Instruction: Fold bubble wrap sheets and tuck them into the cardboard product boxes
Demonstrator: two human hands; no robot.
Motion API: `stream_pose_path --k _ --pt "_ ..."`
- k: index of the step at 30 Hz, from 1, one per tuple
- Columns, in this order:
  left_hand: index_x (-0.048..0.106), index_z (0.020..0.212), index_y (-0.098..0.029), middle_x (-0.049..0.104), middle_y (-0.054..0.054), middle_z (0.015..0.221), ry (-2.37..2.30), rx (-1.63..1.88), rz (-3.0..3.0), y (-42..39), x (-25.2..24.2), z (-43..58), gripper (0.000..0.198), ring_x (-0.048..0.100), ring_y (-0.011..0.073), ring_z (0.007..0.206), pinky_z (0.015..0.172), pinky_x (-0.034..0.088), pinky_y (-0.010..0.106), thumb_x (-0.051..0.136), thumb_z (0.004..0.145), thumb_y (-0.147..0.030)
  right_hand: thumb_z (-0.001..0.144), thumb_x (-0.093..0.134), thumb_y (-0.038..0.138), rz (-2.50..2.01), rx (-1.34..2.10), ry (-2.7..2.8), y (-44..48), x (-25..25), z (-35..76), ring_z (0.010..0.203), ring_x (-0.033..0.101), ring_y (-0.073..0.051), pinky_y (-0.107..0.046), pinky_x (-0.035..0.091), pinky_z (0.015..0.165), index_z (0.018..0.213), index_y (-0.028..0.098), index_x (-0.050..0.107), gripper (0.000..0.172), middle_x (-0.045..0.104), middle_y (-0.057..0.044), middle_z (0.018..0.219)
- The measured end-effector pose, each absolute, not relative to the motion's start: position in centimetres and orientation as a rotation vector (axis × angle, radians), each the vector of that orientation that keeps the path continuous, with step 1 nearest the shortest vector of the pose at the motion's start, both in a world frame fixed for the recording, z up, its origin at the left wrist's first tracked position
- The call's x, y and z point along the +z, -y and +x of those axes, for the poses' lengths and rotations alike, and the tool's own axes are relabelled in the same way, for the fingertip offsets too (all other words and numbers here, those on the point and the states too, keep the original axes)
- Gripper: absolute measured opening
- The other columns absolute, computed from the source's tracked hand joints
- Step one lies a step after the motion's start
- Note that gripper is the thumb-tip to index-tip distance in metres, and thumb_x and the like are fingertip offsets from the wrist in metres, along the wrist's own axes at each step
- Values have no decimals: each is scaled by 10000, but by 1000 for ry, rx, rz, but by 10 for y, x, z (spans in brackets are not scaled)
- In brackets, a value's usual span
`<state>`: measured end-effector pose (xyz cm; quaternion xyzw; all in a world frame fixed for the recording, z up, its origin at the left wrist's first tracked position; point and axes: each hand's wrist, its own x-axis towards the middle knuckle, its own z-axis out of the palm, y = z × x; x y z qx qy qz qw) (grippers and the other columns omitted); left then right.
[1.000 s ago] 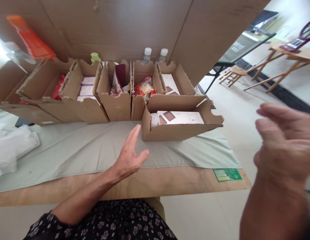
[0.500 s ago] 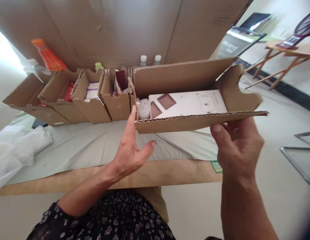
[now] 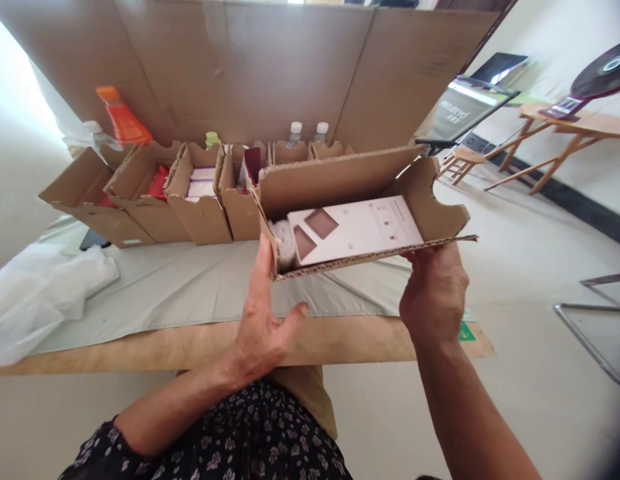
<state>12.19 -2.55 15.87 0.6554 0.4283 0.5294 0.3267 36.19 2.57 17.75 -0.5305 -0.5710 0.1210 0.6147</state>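
A long open cardboard box [image 3: 340,175] is held in the air above the table, tilted so that its inside faces me. In it lie a white carton [image 3: 357,230] with brown square shapes and, at the left end, a roll of clear plastic [image 3: 284,243]. My left hand [image 3: 267,320] supports the left end with its fingers against the outside, its thumb standing away from the box. Below the front wall, toward the right end, my right hand [image 3: 436,290] grips the box from underneath. Its fingertips are partly hidden.
Several cardboard bins [image 3: 203,217] stand in a row at the back left, with red packets and white boxes in some. Behind rises a large cardboard panel [image 3: 290,67]. Crumpled clear plastic [image 3: 50,293] lies at the left. A metal frame [image 3: 590,333] is at the right.
The box has moved left and tilted further toward me, its right end now nearer the middle. My right hand has gone left with it. The view has shifted, showing more bins behind the box.
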Motion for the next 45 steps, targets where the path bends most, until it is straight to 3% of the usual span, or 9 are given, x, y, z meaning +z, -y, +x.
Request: stream_pose_path --k 5,12,17,21,25,29,33,35,45 --pt "-64 1679 -307 -50 91 1791 -996 1132 1713 48 120 170 1097 27 379 1649 1336 161 614 648 860 -148 875 524 751 -1176 425 893 -50 153 399 1139 673 -260 -383 546 918 1004 212 679 576 740 -101 1160" --pt "-35 1683 -257 -197 126 1764 -818 962 1845 29 85 251 1155 -86 410 1634 1321 117 637 649 760 -134 822 377 891 -1233 683 906 -111 137 478 1127 687 -275 -404 550 878 1039 236 643 739 770 -109 1092" --pt "119 1676 -225 -127 169 1770 -686 859 1922 18 77 277 1081 62 411 1640 1306 234 601 662 744 -161 853 418 873 -1235 769 1062 -120 147 487 1213 664 -256 -421 549 953 1335 233 606 823 768 -91 1192" --pt "374 1594 -245 172 177 1756 -694 830 1913 13 73 254 850 296 395 1593 1257 360 594 643 790 -175 884 492 809 -1259 842 1045 -72 152 487 1343 619 -294 -452 561 1012 1389 257 619 759 675 -111 1421" --pt "328 1606 -240 346 162 1687 -910 1033 1799 -5 69 226 815 349 351 1570 1283 320 603 586 839 -147 833 664 721 -1301 835 1054 -6 128 482 1408 566 -357 -520 558 1059 1374 297 651 688 614 -126 1502" --pt "190 1650 -194 251 185 1725 -994 1011 1670 -37 69 231 914 243 366 1610 1292 287 616 593 830 -183 720 859 574 -1544 732 1182 13 90 457 1240 674 -353 -530 588 1006 1394 272 599 783 666 -144 1416" --pt "217 1641 -139 260 208 1724 -887 899 1713 -55 71 259 941 242 369 1613 1306 262 601 608 789 -216 755 830 577 -1657 671 1294 -11 69 453 1091 716 -340 -523 592 973 1106 207 707 525 768 -132 1142" --pt "209 1642 -125 282 208 1718 -875 903 1737 -60 71 274 943 253 358 1612 1315 245 590 590 785 -218 762 827 575 -1647 645 1291 -26 65 465 1018 724 -330 -519 600 936 1067 200 706 498 774 -123 1060" --pt "148 1659 -128 155 196 1760 -879 899 1791 -143 66 318 1032 119 320 1650 1350 119 539 590 726 -148 665 888 510 -1428 793 1305 -144 65 523 1184 678 -324 -510 551 1059 1234 235 646 677 727 -116 1268"
